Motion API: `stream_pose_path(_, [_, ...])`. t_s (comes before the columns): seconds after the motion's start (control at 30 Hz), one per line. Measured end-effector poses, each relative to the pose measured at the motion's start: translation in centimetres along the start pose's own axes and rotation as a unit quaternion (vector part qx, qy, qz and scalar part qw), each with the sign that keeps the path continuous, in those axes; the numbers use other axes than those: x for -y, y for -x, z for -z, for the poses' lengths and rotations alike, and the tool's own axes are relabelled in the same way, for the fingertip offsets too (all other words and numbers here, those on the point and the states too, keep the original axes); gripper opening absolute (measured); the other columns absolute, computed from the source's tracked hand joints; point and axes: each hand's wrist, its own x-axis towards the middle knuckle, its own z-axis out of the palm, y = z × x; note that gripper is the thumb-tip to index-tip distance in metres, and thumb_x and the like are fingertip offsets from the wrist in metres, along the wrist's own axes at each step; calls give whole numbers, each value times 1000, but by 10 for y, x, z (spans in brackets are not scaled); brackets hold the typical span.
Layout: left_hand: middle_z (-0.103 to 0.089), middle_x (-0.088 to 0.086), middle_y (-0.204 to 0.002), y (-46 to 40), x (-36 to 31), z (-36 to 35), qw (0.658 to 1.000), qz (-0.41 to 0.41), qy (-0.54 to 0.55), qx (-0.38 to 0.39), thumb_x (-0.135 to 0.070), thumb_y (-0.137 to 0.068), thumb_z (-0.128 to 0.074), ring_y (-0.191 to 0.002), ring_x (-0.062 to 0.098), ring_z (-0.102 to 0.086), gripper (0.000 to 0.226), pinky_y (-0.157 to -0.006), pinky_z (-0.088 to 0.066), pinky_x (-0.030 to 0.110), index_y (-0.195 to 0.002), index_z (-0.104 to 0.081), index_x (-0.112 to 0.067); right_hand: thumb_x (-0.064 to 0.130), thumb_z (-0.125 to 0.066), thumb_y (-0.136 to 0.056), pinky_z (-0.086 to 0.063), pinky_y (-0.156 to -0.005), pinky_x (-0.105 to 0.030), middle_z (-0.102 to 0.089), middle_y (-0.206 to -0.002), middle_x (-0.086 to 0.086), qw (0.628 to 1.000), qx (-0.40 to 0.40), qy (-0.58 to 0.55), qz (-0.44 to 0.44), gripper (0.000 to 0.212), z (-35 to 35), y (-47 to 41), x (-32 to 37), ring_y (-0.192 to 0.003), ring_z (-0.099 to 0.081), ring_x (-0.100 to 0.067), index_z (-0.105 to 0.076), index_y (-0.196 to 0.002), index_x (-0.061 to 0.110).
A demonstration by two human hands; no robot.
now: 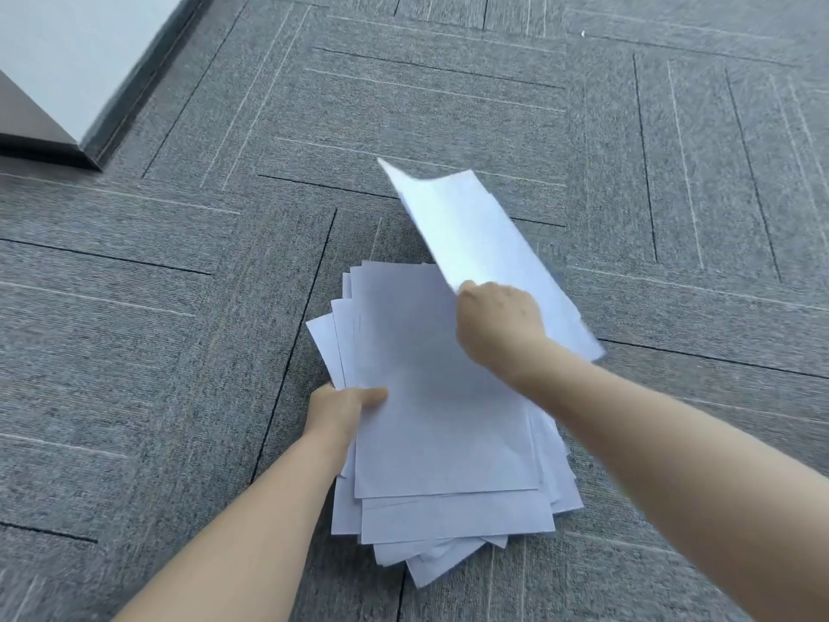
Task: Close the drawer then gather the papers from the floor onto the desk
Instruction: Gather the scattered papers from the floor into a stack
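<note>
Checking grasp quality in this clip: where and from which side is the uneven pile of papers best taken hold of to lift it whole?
Probably by its two long edges, one hand per side. The pile of papers is fanned, its corners splayed toward the near end, so a one-sided pinch could shed sheets. The left hand already grips the left edge, thumb on top; the right hand holds a loose sheet to be laid down first.

both bare forearms outstretched, left hand (pixel 342 408) and right hand (pixel 498 323) each pinching, seemingly fingers curled
</note>
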Motion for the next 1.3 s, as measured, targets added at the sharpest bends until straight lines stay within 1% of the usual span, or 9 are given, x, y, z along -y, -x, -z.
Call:
stream_pose_path(0.17, [-73,9,-86,2,4,0,1000,-27,-14,3,-1,-70,-77,-68,23,-68,34,-54,-50,24,-103,-68,-1,0,-41,-85,-33,-65,-32,-59,-85,-11,989,96,-109,8,13,-12,62,40,-82,-58,-36,-43,-80,11])
stream_pose_path(0.43, [-71,14,-90,14,7,4,998,-44,-30,22,-4,-78,-72,-81,31,-68,18,-75,-55,38,-95,-68,-7,-3,-40,-82,-32,-61,-32,-33,-71,-2,977,136,-162,-19,30,-22,96,59,-74,-42,-30,-26,-62,15])
stream_pose_path(0.57, [-70,22,-99,25,16,6,998,-50,-32,23,-7,-80,-67,-87,35,-67,21,-78,-53,42,-100,-67,-1,0,-37,-86,-31,-59,-32,-34,-88,-7,975,147,-164,-22,16,-29,110,68,-69,-40,-30,-35,-74,10])
stream_pose_path(0.63, [-64,24,-121,32,19,7,998,-57,-10,40,-24,-83,-65,-105,33,-63,41,-87,-47,40,-115,-64,0,0,-38,-85,-28,-51,-32,-34,-93,-8,972,150,-177,-30,12,-33,115,68,-59,-37,-25,-37,-79,11])
stream_pose_path(0.7, [-44,10,-148,38,21,5,996,-54,8,65,-45,-93,-53,-135,25,-42,60,-106,-33,39,-140,-47,-8,8,-41,-89,-29,-50,-33,-35,-98,-9,968,156,-193,-47,4,-36,117,67,-58,-38,-23,-41,-85,10])
stream_pose_path(0.77, [-34,3,-154,40,22,3,995,-60,8,84,-53,-92,-51,-143,20,-28,69,-109,-24,35,-147,-37,-13,30,-41,-94,-34,-59,-34,-38,-110,-10,965,177,-188,-51,23,-40,118,66,-67,-45,-28,-48,-106,10])
stream_pose_path(0.9, [-61,5,-125,44,23,-3,994,-78,-58,48,-27,-83,-72,-108,20,-54,52,-87,-34,29,-127,-57,-4,56,-37,-91,-40,-66,-36,-37,-132,-6,965,202,-164,-27,58,-40,122,64,-77,-52,-28,-44,-135,20])
stream_pose_path(1.07, [-69,15,-97,45,28,-6,982,-113,-150,4,3,-78,-65,-79,25,-62,30,-64,-48,26,-108,-64,4,41,-39,-93,-47,-86,-39,-42,-136,-3,955,182,-229,-43,47,-42,127,46,-112,-54,-26,-50,-134,21])
stream_pose_path(1.3, [-71,18,-106,43,26,7,991,-110,-76,27,-5,-76,-74,-95,34,-68,35,-92,-53,50,-109,-64,3,31,-57,-89,-37,-103,-43,-39,-142,-17,883,17,-364,-298,66,-46,125,-36,-129,-39,-36,-31,-147,11])
